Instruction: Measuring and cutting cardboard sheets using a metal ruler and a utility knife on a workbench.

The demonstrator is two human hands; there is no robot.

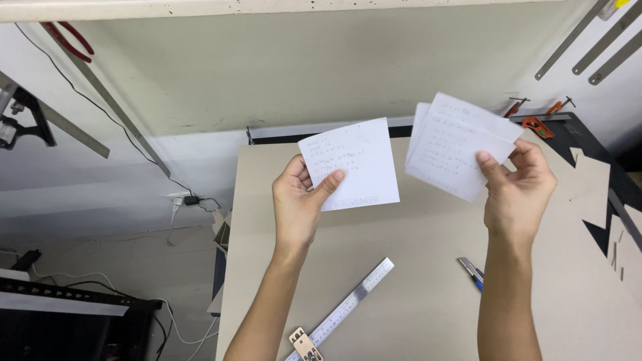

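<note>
My left hand pinches a single white sheet of paper with faint handwriting by its lower left corner, held up above a large tan cardboard sheet. To the right, my right hand grips a small stack of similar white handwritten sheets by their lower right edge. The two hands are apart, with a gap between the papers.
A metal ruler lies diagonally on the cardboard near a small wooden block. A utility knife lies beside my right forearm. Cardboard offcuts lie at the right on a dark mat. Clamps and hanging rulers are at the back right.
</note>
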